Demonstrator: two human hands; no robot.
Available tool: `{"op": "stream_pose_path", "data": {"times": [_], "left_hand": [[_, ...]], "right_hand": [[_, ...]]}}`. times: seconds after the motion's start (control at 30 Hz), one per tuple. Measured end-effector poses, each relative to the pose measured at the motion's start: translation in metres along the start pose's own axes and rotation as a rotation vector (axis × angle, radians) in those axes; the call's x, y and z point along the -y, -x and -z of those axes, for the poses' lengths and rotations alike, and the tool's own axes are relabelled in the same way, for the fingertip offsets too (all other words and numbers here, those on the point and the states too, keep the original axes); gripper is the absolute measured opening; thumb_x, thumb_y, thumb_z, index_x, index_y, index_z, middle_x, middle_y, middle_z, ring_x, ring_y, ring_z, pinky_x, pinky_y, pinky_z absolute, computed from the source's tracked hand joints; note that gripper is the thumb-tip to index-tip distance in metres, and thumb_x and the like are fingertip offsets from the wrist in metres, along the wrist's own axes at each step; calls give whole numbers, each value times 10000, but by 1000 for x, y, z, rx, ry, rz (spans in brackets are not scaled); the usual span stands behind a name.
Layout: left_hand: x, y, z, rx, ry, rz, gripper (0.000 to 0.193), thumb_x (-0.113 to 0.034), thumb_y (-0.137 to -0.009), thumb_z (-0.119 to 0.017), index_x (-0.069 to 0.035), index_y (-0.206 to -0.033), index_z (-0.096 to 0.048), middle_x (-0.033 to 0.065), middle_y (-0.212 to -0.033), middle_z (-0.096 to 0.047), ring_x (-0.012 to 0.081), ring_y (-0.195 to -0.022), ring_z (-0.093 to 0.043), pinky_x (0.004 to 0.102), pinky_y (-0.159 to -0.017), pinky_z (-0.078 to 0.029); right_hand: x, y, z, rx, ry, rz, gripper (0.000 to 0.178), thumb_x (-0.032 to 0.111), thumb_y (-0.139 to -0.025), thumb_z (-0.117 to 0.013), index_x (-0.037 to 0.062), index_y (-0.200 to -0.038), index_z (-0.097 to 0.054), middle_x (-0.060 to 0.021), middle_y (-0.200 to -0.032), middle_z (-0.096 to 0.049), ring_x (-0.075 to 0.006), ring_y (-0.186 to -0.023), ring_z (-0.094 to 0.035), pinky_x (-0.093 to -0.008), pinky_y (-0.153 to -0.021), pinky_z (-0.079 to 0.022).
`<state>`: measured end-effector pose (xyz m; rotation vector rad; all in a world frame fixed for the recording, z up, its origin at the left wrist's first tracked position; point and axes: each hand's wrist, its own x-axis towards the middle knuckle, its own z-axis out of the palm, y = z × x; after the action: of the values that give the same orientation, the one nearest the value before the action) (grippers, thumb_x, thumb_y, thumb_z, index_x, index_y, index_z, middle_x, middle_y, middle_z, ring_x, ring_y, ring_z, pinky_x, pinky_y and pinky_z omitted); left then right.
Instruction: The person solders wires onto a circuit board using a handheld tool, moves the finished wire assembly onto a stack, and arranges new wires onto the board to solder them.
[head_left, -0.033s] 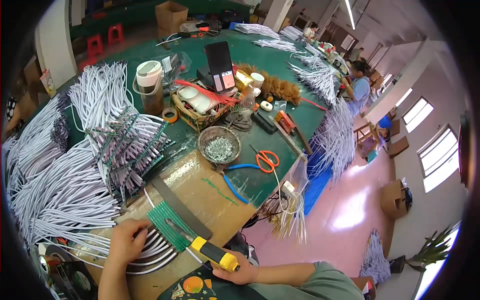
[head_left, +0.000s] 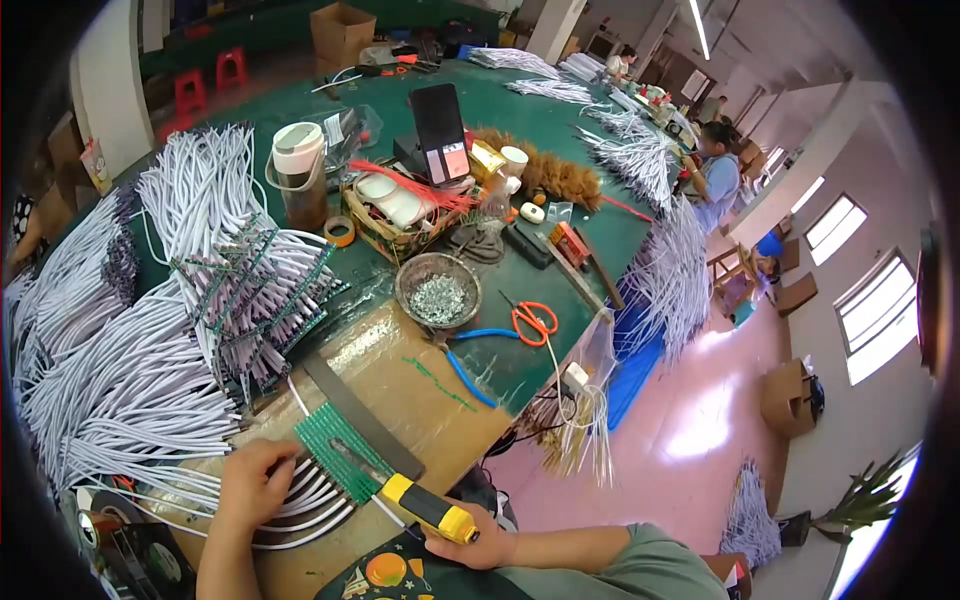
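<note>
A green circuit board panel [head_left: 325, 430] lies on the brown work board, with white cables [head_left: 318, 492] running along its near side. My right hand [head_left: 478, 540] grips a yellow and black utility knife [head_left: 430, 508], its long grey blade lying across the panel. To the left of the panel, my left hand [head_left: 258, 482] rests over the cables with its fingers curled closed. Whatever is between those fingers is hidden. A flat grey bar [head_left: 365, 415] lies along the far side of the panel.
Bundles of white cables [head_left: 130, 370] fill the left side. A metal bowl of small silvery pieces [head_left: 438, 298], blue-handled pliers [head_left: 470, 378] and orange scissors [head_left: 535, 322] lie beyond the brown board [head_left: 440, 420]. A phone [head_left: 438, 130] stands farther back. Co-workers sit at the far right.
</note>
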<state>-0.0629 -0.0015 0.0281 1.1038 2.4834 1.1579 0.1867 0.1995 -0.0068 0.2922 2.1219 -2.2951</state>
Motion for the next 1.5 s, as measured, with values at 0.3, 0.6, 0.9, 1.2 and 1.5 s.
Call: {"op": "stream_pose_path", "data": {"times": [0.3,0.6,0.9,1.2,1.5], "left_hand": [[10,5,-3,-58,29,26,167,-64,-797,-704,-32,-961,-707,152,-867,-699,298,-782,-684,360,-706,-532],[9,6,-4,-55,89,164,163,-81,-808,-706,-30,-958,-668,140,-790,-668,280,-712,-654,357,-669,-516],[2,7,-9,-76,11,73,108,-93,-808,-691,-27,-883,-650,155,-832,-650,333,-757,-629,407,-679,-493],[1,5,-18,-153,-31,35,82,-90,-811,-682,-35,-821,-623,152,-793,-630,345,-726,-615,423,-654,-479],[13,6,-20,-141,145,248,109,-99,-835,-685,-9,-821,-624,121,-731,-606,252,-658,-584,362,-635,-466]], "right_hand": [[4,1,-1,3,4,-24,438,204,-923,-695,25,-1287,-531,-21,-956,-593,-104,-876,-539,-286,-777,-457],[-1,1,-1,-8,-12,-40,423,218,-917,-704,29,-1258,-541,-22,-939,-596,-102,-868,-548,-284,-782,-463],[4,-2,-1,-15,16,-5,401,218,-918,-703,27,-1236,-552,-21,-905,-597,-103,-835,-551,-281,-752,-462],[6,-6,-1,-19,-20,20,364,205,-923,-698,16,-1200,-555,-15,-871,-581,-97,-803,-541,-280,-718,-453],[10,-5,-2,-17,37,-17,430,199,-918,-703,9,-1267,-539,-23,-906,-593,-110,-823,-551,-283,-740,-460]]}}
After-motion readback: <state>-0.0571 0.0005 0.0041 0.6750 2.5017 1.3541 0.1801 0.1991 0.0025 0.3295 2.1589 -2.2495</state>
